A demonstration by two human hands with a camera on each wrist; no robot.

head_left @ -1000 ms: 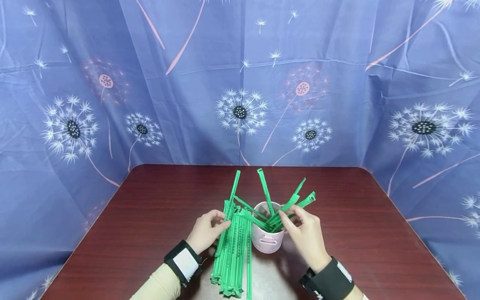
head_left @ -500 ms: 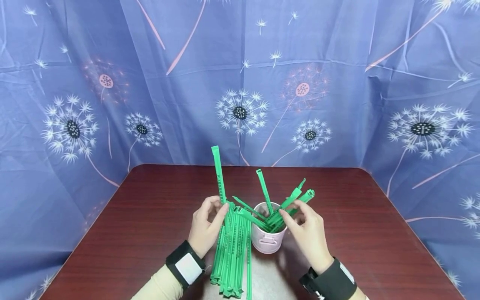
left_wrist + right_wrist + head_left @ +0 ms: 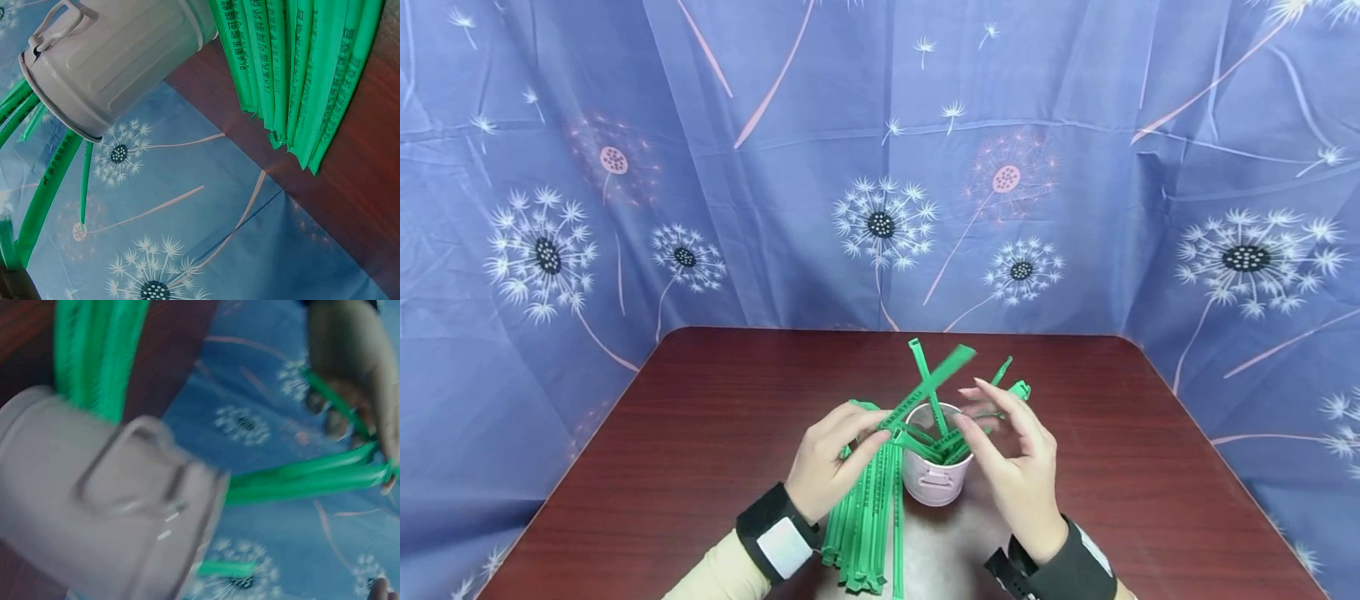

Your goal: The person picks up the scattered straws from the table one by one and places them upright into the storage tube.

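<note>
My left hand (image 3: 835, 462) pinches a green wrapped straw (image 3: 936, 375) between thumb and fingers, its free end slanting up and right above a small pale pink metal bucket (image 3: 936, 485). Several more green straws (image 3: 951, 450) stand leaning in the bucket, fanned outward. At the bucket's right side my right hand (image 3: 1021, 467) is raised with thumb and fingers apart; I see nothing gripped in it. Below my left hand lies a pile of green wrapped straws (image 3: 867, 533), its upper part hidden by that hand. The right wrist view is blurred.
A dark red-brown table (image 3: 700, 467) carries everything. One straw (image 3: 898, 533) lies along the pile's right edge, close to the bucket. Behind and at both sides hangs a blue cloth (image 3: 775, 208) printed with dandelions.
My left hand lifted a straw from the pile, then moved right, tilting it toward the bucket. My right hand's fingers have drawn apart from the straws in the bucket.
</note>
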